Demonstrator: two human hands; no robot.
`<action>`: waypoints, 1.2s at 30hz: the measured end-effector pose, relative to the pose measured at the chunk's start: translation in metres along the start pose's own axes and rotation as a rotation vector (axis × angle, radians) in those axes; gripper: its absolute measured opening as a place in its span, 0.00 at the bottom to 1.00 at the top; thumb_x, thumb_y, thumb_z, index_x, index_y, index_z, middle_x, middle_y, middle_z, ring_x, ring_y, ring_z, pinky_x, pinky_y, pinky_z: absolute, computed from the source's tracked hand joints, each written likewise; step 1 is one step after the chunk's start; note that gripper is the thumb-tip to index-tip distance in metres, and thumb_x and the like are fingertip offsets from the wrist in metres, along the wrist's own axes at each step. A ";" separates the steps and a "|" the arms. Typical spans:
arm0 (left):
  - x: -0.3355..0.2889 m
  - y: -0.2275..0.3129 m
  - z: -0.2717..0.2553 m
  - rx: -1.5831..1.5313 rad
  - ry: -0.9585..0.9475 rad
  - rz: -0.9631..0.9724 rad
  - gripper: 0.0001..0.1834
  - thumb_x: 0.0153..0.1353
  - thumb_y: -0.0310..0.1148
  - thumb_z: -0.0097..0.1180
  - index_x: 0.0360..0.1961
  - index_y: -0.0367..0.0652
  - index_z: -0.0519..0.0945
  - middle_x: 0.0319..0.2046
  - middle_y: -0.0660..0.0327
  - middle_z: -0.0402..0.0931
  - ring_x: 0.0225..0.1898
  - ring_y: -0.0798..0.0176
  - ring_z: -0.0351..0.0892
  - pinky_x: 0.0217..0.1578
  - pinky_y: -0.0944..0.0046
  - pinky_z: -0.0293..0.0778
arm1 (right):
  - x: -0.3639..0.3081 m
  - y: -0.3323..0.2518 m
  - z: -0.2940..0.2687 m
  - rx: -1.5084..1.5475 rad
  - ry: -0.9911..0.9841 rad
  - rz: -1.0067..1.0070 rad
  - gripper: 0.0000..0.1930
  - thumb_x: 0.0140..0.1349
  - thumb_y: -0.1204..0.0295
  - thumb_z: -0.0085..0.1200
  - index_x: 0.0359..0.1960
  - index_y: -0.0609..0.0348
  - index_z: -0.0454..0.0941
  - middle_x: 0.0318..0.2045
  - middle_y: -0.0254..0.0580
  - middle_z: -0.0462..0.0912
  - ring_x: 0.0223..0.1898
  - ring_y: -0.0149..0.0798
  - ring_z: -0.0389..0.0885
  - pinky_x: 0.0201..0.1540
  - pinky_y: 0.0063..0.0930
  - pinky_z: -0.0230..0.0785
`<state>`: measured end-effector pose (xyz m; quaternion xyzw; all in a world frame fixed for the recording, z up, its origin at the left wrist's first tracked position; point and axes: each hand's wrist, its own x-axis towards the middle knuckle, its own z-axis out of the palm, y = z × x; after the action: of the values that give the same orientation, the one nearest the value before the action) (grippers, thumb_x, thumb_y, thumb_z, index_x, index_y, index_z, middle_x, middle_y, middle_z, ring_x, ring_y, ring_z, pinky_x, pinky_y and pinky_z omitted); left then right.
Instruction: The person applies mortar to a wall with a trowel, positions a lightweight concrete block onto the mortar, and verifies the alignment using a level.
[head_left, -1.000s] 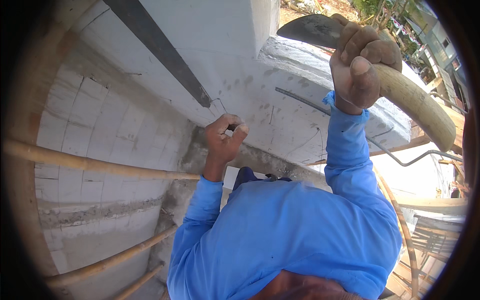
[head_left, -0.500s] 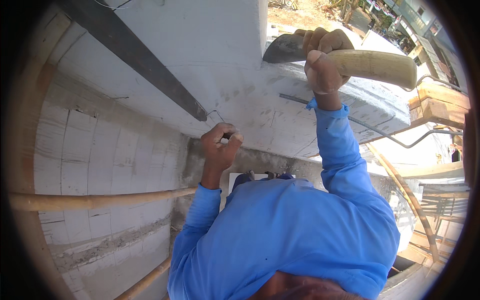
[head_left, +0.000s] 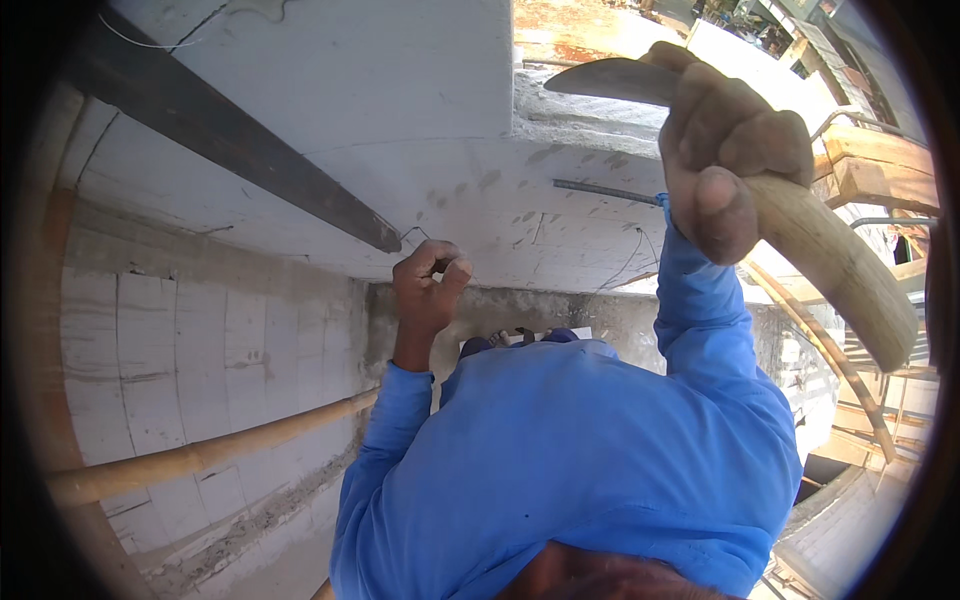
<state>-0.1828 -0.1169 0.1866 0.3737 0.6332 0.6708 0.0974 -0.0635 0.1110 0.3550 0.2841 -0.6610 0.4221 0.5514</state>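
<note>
**Op:** Wood handle, pale and curved, on the hammer-type tool (head_left: 800, 240). My right hand (head_left: 735, 150) is fisted round it, raised above the white wall (head_left: 300, 130). Dark metal head pokes out left of the fist.

**Eng:** Other hand?

**Op:** My left hand (head_left: 428, 285) is closed in a pinch against the wall, just below the end of the dark beam (head_left: 230, 140). Fingers are curled on something small; too small to identify. A thin wire (head_left: 415, 232) shows right above the knuckles.

**Eng:** Around it?

**Op:** Rebar stub (head_left: 600, 190) sticks out of the wall, right of the left hand and below the tool head. Bamboo pole (head_left: 200, 455) crosses the wall lower left. Wooden scaffold pieces (head_left: 880, 170) sit right of the wall, behind the handle. Blue sleeves on both arms fill the bottom of the view.
</note>
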 end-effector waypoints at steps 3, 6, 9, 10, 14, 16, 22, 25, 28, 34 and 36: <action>0.002 -0.003 0.001 -0.048 -0.048 -0.009 0.07 0.54 0.27 0.61 0.29 0.34 0.77 0.21 0.63 0.76 0.23 0.74 0.72 0.27 0.72 0.70 | -0.024 0.015 0.006 -0.132 -0.067 0.054 0.16 0.58 0.67 0.62 0.27 0.55 0.63 0.18 0.35 0.65 0.20 0.34 0.61 0.49 0.52 0.68; -0.001 -0.004 0.002 -0.002 -0.026 -0.010 0.06 0.54 0.26 0.61 0.29 0.34 0.77 0.21 0.63 0.75 0.23 0.75 0.71 0.26 0.72 0.69 | -0.013 0.000 0.007 -0.099 -0.038 0.012 0.17 0.57 0.66 0.63 0.27 0.55 0.63 0.18 0.35 0.64 0.20 0.33 0.61 0.47 0.51 0.68; -0.007 -0.012 -0.008 -0.072 -0.052 -0.151 0.06 0.54 0.26 0.60 0.30 0.35 0.77 0.22 0.64 0.75 0.23 0.76 0.70 0.25 0.73 0.67 | -0.007 -0.005 0.012 -0.051 0.017 0.025 0.17 0.58 0.63 0.63 0.27 0.53 0.64 0.17 0.33 0.63 0.19 0.33 0.61 0.45 0.52 0.69; -0.005 -0.015 -0.009 -0.085 -0.044 -0.122 0.06 0.54 0.26 0.60 0.30 0.35 0.77 0.22 0.65 0.75 0.23 0.76 0.69 0.25 0.73 0.66 | -0.016 0.004 0.012 -0.054 0.023 0.046 0.17 0.58 0.63 0.62 0.27 0.53 0.64 0.17 0.33 0.63 0.19 0.33 0.60 0.46 0.52 0.68; -0.019 -0.020 -0.018 -0.082 -0.019 -0.118 0.06 0.55 0.27 0.60 0.30 0.35 0.77 0.22 0.66 0.75 0.23 0.77 0.68 0.25 0.73 0.65 | -0.029 0.024 0.003 -0.040 0.093 0.038 0.15 0.58 0.63 0.60 0.27 0.52 0.64 0.17 0.33 0.63 0.19 0.33 0.58 0.49 0.54 0.67; -0.001 -0.021 -0.017 -0.073 -0.037 -0.123 0.05 0.55 0.25 0.58 0.30 0.35 0.76 0.23 0.64 0.74 0.24 0.74 0.70 0.27 0.72 0.67 | 0.005 -0.008 0.003 0.011 0.139 -0.113 0.15 0.59 0.62 0.57 0.27 0.52 0.63 0.16 0.34 0.62 0.19 0.32 0.58 0.50 0.58 0.67; -0.011 -0.017 -0.025 -0.011 -0.074 -0.179 0.03 0.55 0.23 0.54 0.30 0.34 0.76 0.24 0.61 0.74 0.26 0.70 0.72 0.30 0.69 0.69 | -0.042 0.014 0.004 0.002 0.195 0.055 0.16 0.58 0.61 0.60 0.28 0.51 0.63 0.17 0.33 0.62 0.19 0.32 0.60 0.54 0.62 0.64; -0.001 -0.017 -0.014 -0.074 -0.106 -0.185 0.04 0.55 0.24 0.56 0.30 0.34 0.76 0.24 0.63 0.74 0.26 0.72 0.71 0.29 0.70 0.68 | -0.011 -0.010 -0.007 0.022 0.217 -0.090 0.17 0.57 0.62 0.61 0.29 0.52 0.63 0.18 0.34 0.63 0.20 0.32 0.60 0.46 0.52 0.63; -0.004 -0.020 -0.011 -0.057 -0.101 -0.169 0.05 0.55 0.25 0.59 0.30 0.35 0.77 0.23 0.67 0.74 0.24 0.77 0.68 0.26 0.74 0.65 | -0.022 0.006 0.002 0.089 0.211 -0.037 0.17 0.55 0.65 0.63 0.28 0.52 0.62 0.19 0.33 0.63 0.22 0.32 0.60 0.43 0.47 0.64; 0.002 -0.015 -0.006 -0.113 -0.138 -0.189 0.04 0.55 0.24 0.58 0.31 0.35 0.77 0.22 0.67 0.73 0.24 0.77 0.68 0.25 0.74 0.65 | -0.016 -0.001 -0.005 0.016 0.166 -0.033 0.18 0.56 0.63 0.63 0.27 0.51 0.62 0.19 0.33 0.62 0.22 0.33 0.60 0.47 0.52 0.64; -0.004 -0.022 -0.009 -0.117 -0.130 -0.201 0.04 0.55 0.24 0.58 0.31 0.35 0.77 0.22 0.67 0.73 0.23 0.77 0.67 0.25 0.74 0.64 | -0.005 -0.007 -0.008 0.062 0.148 -0.074 0.19 0.56 0.61 0.64 0.29 0.52 0.62 0.19 0.33 0.62 0.22 0.33 0.60 0.41 0.47 0.60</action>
<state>-0.1934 -0.1224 0.1659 0.3444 0.6196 0.6679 0.2266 -0.0525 0.1144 0.3518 0.2935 -0.5939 0.4416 0.6051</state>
